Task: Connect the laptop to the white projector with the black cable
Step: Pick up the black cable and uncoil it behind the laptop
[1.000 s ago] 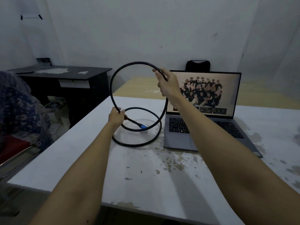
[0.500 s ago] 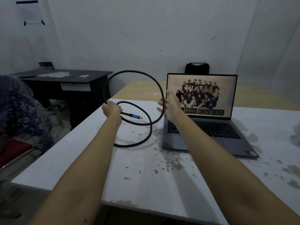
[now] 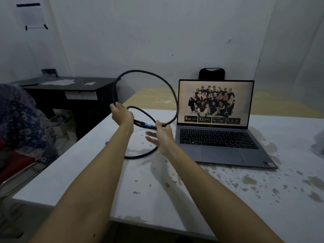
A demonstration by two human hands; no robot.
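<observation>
The black cable (image 3: 168,88) stands in a large loop above the white table (image 3: 87,172), and a second loop lies on the tabletop. My left hand (image 3: 121,115) grips the cable where the loops meet. The cable's plug with a blue band (image 3: 146,126) points right, and my right hand (image 3: 163,137) has its thumb and forefinger on the plug tip, the other fingers spread. The grey laptop (image 3: 220,142) sits open just right of my hands, its screen lit. No white projector is in view.
A black desk (image 3: 70,92) stands at the back left. A person in blue patterned clothing (image 3: 21,123) sits at the left edge. A black chair back (image 3: 211,73) rises behind the laptop. A pale blurred object (image 3: 319,142) shows at the right edge.
My right hand let go of the top of the loop, dropped and moved left onto the plug. My left hand rose slightly with the cable. The loop now stands free.
</observation>
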